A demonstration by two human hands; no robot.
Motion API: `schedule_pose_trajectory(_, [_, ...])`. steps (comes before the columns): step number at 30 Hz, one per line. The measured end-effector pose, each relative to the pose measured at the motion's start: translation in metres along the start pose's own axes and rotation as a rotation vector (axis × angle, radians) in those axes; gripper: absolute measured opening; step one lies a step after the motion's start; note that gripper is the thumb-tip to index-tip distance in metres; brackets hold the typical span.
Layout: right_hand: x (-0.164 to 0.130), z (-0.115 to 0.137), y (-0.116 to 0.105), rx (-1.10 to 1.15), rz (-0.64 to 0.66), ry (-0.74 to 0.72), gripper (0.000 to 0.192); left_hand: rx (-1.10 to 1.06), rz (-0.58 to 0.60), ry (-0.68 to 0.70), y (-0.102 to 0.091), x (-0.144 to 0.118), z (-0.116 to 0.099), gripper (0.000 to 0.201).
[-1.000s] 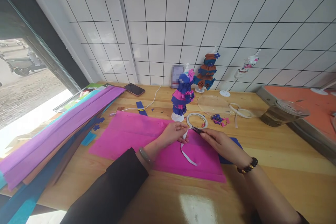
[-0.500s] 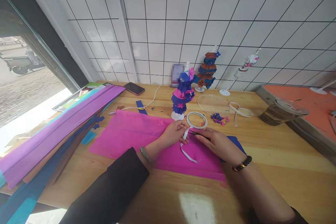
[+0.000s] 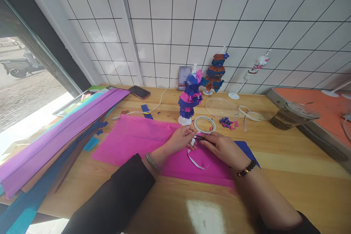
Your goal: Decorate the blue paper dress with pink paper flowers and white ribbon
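My left hand [image 3: 180,139] pinches a white strip of tape [image 3: 194,157] that runs from a tape roll [image 3: 204,124] and curls down over a magenta crepe paper sheet [image 3: 142,142]. My right hand [image 3: 221,148] holds dark scissors [image 3: 203,138] with the tips at the strip, right beside my left fingers. Both hands rest over the magenta sheet on the wooden table [image 3: 287,161]. A blue paper piece [image 3: 248,150] lies under my right wrist.
A blue and pink paper figure [image 3: 189,98] stands just behind the roll, a brown and blue figure [image 3: 216,74] further back. Long folded purple and blue crepe sheets [image 3: 55,135] lie left. A phone [image 3: 140,92], clear lid [image 3: 219,106], drink cup [image 3: 293,116] and orange tray [image 3: 323,109] sit behind and right.
My right hand has slid left with the scissors, closing on the strip by my left fingers. The strip's loop has shortened slightly. My left hand stays put.
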State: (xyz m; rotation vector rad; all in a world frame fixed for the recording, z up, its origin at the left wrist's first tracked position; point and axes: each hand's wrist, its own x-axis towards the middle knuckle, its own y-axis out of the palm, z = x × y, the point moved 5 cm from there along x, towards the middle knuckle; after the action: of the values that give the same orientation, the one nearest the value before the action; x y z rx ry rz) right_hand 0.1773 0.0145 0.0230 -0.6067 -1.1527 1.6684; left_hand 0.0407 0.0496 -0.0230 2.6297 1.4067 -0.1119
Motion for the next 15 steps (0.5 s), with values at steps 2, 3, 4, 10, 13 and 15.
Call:
schedule_pose_trajectory(2, [-0.0001, 0.0003, -0.0005, 0.005, 0.017, 0.0, 0.031, -0.009, 0.009, 0.004, 0.0, 0.0, 0.0002, 0.027])
schedule_pose_trajectory(3, [-0.0001, 0.0005, -0.0009, 0.009, 0.02, -0.001, 0.032, -0.012, 0.009, 0.005, -0.0002, 0.0002, 0.0006, 0.027])
schedule_pose_trajectory(4, [-0.0001, 0.0006, -0.0012, 0.013, 0.018, -0.001, 0.032, -0.014, 0.008, 0.002, -0.0003, 0.0004, 0.0011, 0.027])
schedule_pose_trajectory(10, [0.0015, 0.0019, 0.0012, 0.029, -0.004, -0.006, 0.032, -0.026, -0.003, -0.017, 0.0004, -0.0001, -0.0007, 0.03])
schedule_pose_trajectory(13, [0.0024, 0.0033, 0.0024, 0.014, 0.001, -0.009, 0.032, -0.035, -0.007, -0.024, 0.0004, -0.0007, -0.0022, 0.03])
schedule_pose_trajectory(15, [0.0026, 0.0042, 0.0021, 0.0, 0.007, -0.004, 0.032, -0.038, -0.003, -0.02, 0.0005, -0.0005, -0.0021, 0.031])
